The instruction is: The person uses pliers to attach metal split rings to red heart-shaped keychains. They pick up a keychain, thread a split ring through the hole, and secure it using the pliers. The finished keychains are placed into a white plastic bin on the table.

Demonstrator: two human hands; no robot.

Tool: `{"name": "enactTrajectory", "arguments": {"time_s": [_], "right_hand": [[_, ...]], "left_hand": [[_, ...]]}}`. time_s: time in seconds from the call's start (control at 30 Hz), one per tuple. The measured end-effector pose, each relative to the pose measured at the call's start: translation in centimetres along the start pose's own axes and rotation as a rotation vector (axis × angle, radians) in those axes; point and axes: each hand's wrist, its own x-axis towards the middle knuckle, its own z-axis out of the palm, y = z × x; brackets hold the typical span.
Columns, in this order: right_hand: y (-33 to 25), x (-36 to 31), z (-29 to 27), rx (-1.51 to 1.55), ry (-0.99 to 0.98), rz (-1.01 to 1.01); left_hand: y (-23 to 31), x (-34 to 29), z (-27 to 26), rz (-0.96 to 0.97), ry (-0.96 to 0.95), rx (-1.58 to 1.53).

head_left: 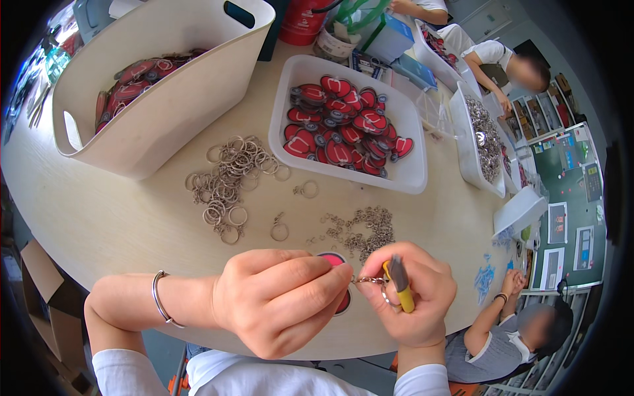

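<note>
My left hand (281, 300) is closed on a red slipper-shaped charm (333, 258), whose middle is hidden by my fingers. My right hand (419, 297) is wrapped round a small pair of pliers with yellow on the handle (403, 294). The same hand also keeps hold of a key ring (391, 302). From that ring a short chain (370, 280) stretches across to the charm at my left fingertips. How the chain meets the charm is too small to tell. Just beyond my hands lies a pile of small metal rings (370, 231).
Key rings with chains (228, 175) are heaped on the table (165, 218). A white tray (284, 142) holds red charms; a tall white bin (165, 125) stands left. Farther right is a tray of metal parts (485, 142). Other people sit at the far right and lower right.
</note>
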Motion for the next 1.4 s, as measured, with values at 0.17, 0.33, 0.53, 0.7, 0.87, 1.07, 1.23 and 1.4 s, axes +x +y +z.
{"name": "enactTrajectory", "arguments": {"time_s": [0.17, 0.33, 0.53, 0.7, 0.87, 1.07, 1.23, 1.4], "right_hand": [[0.5, 0.2, 0.1, 0.051, 0.002, -0.003], [0.5, 0.1, 0.0, 0.023, 0.017, -0.014], [0.1, 0.3, -0.4, -0.012, 0.012, -0.056], [0.0, 0.5, -0.1, 0.063, -0.006, 0.063], [0.8, 0.3, -0.1, 0.118, -0.017, -0.023], [1.2, 0.3, 0.0, 0.129, 0.003, -0.158], [1.0, 0.2, 0.2, 0.059, 0.033, -0.223], [0.5, -0.2, -0.2, 0.093, 0.051, -0.028]], "left_hand": [[-0.1, 0.2, -0.2, -0.031, -0.027, -0.029], [-0.5, 0.0, -0.1, -0.232, -0.058, -0.252], [-0.7, 0.3, 0.2, -0.390, -0.057, -0.464], [-0.8, 0.2, -0.2, -0.181, -0.081, -0.247], [-1.0, 0.4, -0.1, -0.076, -0.053, -0.163], [-1.0, 0.6, -1.1, -0.127, -0.156, -0.197], [-0.7, 1.0, -1.1, -0.330, -0.176, -0.321], [-0.7, 1.0, -0.5, -0.372, -0.086, -0.349]]}}
